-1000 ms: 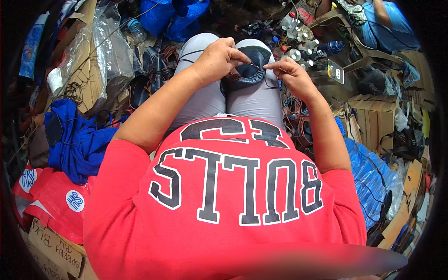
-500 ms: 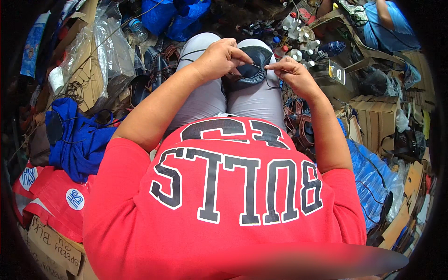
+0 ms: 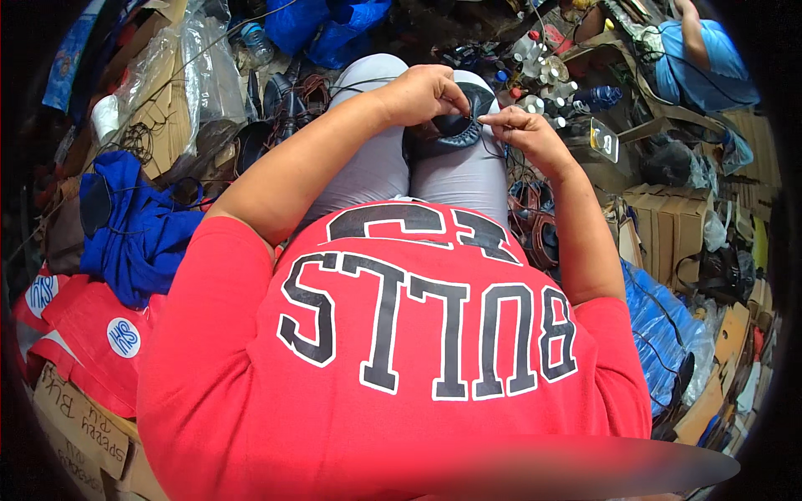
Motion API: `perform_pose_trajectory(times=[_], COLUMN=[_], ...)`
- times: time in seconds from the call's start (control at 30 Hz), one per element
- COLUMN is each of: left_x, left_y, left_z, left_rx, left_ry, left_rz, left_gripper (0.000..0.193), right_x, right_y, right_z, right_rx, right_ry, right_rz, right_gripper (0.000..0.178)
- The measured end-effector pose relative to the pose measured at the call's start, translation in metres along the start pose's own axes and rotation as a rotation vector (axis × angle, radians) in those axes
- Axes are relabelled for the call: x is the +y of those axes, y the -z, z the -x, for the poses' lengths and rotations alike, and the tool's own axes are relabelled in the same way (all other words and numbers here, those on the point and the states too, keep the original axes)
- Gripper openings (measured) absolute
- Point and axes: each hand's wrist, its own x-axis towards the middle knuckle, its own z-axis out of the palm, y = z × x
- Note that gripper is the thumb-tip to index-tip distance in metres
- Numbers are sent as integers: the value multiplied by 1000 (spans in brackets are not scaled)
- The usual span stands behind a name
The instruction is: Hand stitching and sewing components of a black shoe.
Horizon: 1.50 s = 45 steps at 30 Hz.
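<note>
A black leather shoe point(image 3: 447, 144) with a gathered, puckered edge rests on my knees, its far part partly hidden by my fingers. My left hand point(image 3: 430, 92) is bent over its upper side, with thumb and forefinger pinched together close to the leather. From the right, my right hand point(image 3: 528, 134) reaches to the shoe's rim, its thumb and forefinger also pinched at the edge. Whatever sits between the fingertips of either hand is too small to make out. A thin dark cord hangs by the right side of my lap.
Several small bottles point(image 3: 547, 79) stand beyond my right knee. Dark shoes point(image 3: 288, 100) lie past my left knee. Blue cloth point(image 3: 138, 234) and red bags point(image 3: 92, 334) are at left; cardboard point(image 3: 664, 225) and a blue plastic bag point(image 3: 656, 334) at right. Another person's arm point(image 3: 693, 37) shows top right.
My left hand has moved slightly right, closer to my right hand, and its fingers point more downward at the shoe. The whole view has shifted a little.
</note>
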Motion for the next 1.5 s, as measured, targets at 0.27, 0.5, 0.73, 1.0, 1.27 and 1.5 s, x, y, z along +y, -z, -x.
perform_pose_trajectory(times=[0.27, 0.5, 0.73, 1.0, 1.27, 1.5], left_x=[0, -2, 2, 16, 25, 30], left_y=[-12, -29, -6, 0, -5, -1], left_z=[11, -5, 2, 6, -9, -9], left_rx=[28, 58, 168, -73, -164, -198], left_ry=[332, 227, -45, 232, 36, 3], left_rz=[326, 308, -190, -46, -224, -327], left_gripper=[24, 15, 11, 9, 16, 16], right_x=[0, -3, -2, 23, 1, -31], right_y=[-10, -18, -7, -7, 31, 20], right_z=[6, -8, -5, 19, 31, 15], right_rx=[114, 166, 200, 140, 318, 393], right_ry=[-48, -29, 40, -28, 70, 213], right_rz=[-182, -142, -71, -127, -6, 631], right_gripper=[30, 14, 11, 17, 19, 16])
